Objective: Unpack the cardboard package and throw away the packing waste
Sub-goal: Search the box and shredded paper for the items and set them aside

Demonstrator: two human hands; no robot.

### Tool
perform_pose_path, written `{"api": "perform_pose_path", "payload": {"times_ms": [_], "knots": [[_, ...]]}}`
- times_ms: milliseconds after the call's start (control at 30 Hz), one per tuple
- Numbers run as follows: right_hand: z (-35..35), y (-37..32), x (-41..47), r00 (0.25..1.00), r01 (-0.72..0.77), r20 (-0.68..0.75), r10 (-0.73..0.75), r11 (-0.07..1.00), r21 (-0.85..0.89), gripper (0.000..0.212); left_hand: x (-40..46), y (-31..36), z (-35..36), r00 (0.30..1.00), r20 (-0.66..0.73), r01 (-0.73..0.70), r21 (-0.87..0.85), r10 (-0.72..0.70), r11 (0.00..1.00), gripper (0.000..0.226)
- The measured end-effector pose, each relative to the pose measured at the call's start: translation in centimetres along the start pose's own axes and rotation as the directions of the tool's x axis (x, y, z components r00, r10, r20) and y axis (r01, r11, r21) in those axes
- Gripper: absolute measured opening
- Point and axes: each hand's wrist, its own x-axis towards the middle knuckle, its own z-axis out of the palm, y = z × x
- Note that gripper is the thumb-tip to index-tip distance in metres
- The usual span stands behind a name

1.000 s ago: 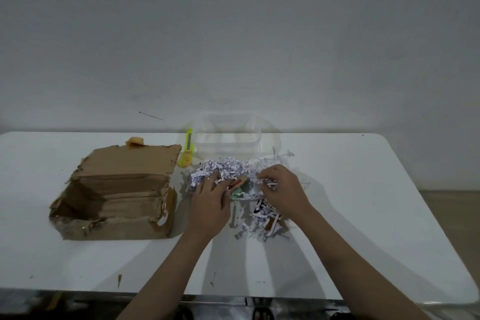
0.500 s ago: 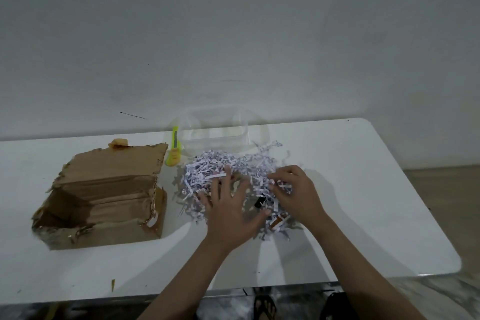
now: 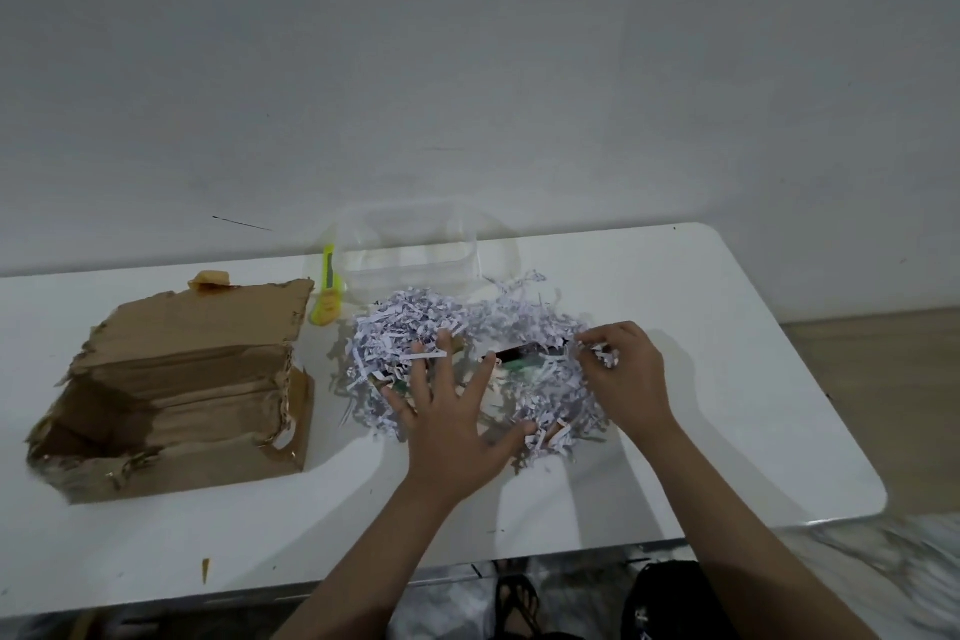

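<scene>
Head view shows the white table [image 3: 727, 327] across the lower half of the frame, and your emptied cardboard box [image 3: 176, 390] lying torn open at lower left, well apart from your hands. At centre sits the heap of shredded paper [image 3: 415, 327], just in front of a clear plastic tub [image 3: 415, 255]. Your left hand [image 3: 447, 426] lies flat on the heap with fingers spread and straight; keep it pressing lightly so the strips stay put. Your right hand [image 3: 623, 374], at the heap's right edge, pinches a few strips between curled fingertips. Rake the paper outward in small bunches, because a dark item [image 3: 514, 354] shows between your hands, though what it is I cannot tell. A yellow cutter [image 3: 327, 296] lies left of the tub; keep clear of it.
</scene>
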Motion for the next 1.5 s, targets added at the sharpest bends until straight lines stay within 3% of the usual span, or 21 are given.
{"api": "perform_pose_path", "payload": {"times_ms": [100,267,400,467,533,600,733,867,967,1133,1267,1400,1467,1500], "knots": [[-0.5,0.9,0.1,0.999,-0.038,-0.033,0.037,0.999,-0.039,0.012,-0.2,-0.1,0.1,1.0,0.014,-0.004,0.017,0.004,1.0,0.093],[-0.9,1.4,0.1,0.991,-0.078,0.103,0.087,0.993,-0.084,0.023,-0.3,-0.1,0.1,0.999,0.029,-0.019,0.03,0.018,0.999,0.09],[-0.8,0.4,0.2,0.999,0.052,0.011,-0.052,0.997,-0.058,0.031,-0.3,0.1,0.0,0.999,-0.032,-0.026,-0.005,0.026,1.0,0.087],[-0.6,-0.5,0.8,0.983,0.181,-0.004,-0.182,0.981,-0.072,0.025,-0.5,0.3,0.1,0.996,-0.079,-0.051,-0.022,0.049,0.998,0.086],[-0.1,-1.4,1.5,0.949,0.313,0.079,-0.305,0.943,-0.115,0.018,-0.7,0.5,0.2,0.989,-0.124,-0.078,-0.021,0.075,0.997,0.083],[0.6,-2.0,2.3,0.912,0.38,0.235,-0.337,0.909,-0.173,0.014,-1.0,0.5,0.6,0.986,-0.14,-0.096,-0.01,0.094,0.995,0.08],[2.2,-2.9,3.4,0.84,0.428,0.484,-0.244,0.846,-0.317,0.026,-1.4,0.1,1.7,0.994,-0.099,-0.047,-0.005,0.046,0.999,0.082],[2.9,-3.7,4.4,0.78,0.457,0.609,-0.144,0.796,-0.397,0.03,-1.2,0.1,2.1,0.998,-0.057,0.038,0.048,-0.035,0.998,0.093],[2.8,-4.1,4.5,0.811,0.405,0.571,-0.128,0.827,-0.391,0.026,-1.0,0.2,2.2,0.998,-0.034,0.057,0.094,-0.054,0.994,0.099],[1.0,-4.5,4.6,0.939,0.199,0.332,-0.094,0.933,-0.299,0.03,-0.9,0.2,2.2,0.998,-0.031,0.064,0.115,-0.061,0.991,0.1],[-0.9,-5.7,4.9,0.989,0.046,0.138,-0.05,0.998,0.034,0.019,-0.9,0.1,2.3,0.998,-0.029,0.058,0.11,-0.055,0.992,0.099],[-2.6,-5.3,7.0,0.993,-0.116,0.079,0.091,0.9,0.42,0.017,-0.9,0.0,2.4,0.999,-0.021,0.049,0.123,-0.047,0.991,0.097],[-3.6,-4.1,8.3,0.986,-0.162,0.045,0.16,0.856,0.492,0.02,-0.9,0.0,2.5,0.999,-0.024,0.045,0.133,-0.042,0.99,0.096],[-4.0,-3.4,8.9,0.981,-0.18,0.018,0.191,0.879,0.442,0.019,-0.9,0.0,2.5,0.999,-0.029,0.044,0.131,-0.041,0.99,0.096]]}}
